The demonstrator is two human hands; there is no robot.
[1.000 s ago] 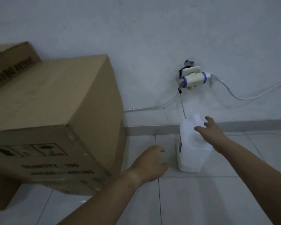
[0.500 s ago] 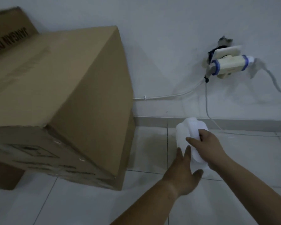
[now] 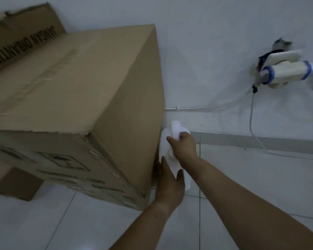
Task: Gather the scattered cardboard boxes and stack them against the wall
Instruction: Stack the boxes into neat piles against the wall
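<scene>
Right hand (image 3: 183, 147) was wrapped around the handle of a white plastic jug (image 3: 172, 154), fingers curled over the top, so it carried the weight. Left hand (image 3: 170, 184) lay flat and open against the jug's near side, gripping nothing; looked like a steadying brace. The jug sat on the floor (image 3: 242, 186) close to the wall (image 3: 206, 51), pressed right up beside the big cardboard box (image 3: 76, 98). That box was at the wall, resting on a smaller box (image 3: 14, 184), with another box (image 3: 22, 31) behind. My guess: the jug was being cleared to make stacking room.
</scene>
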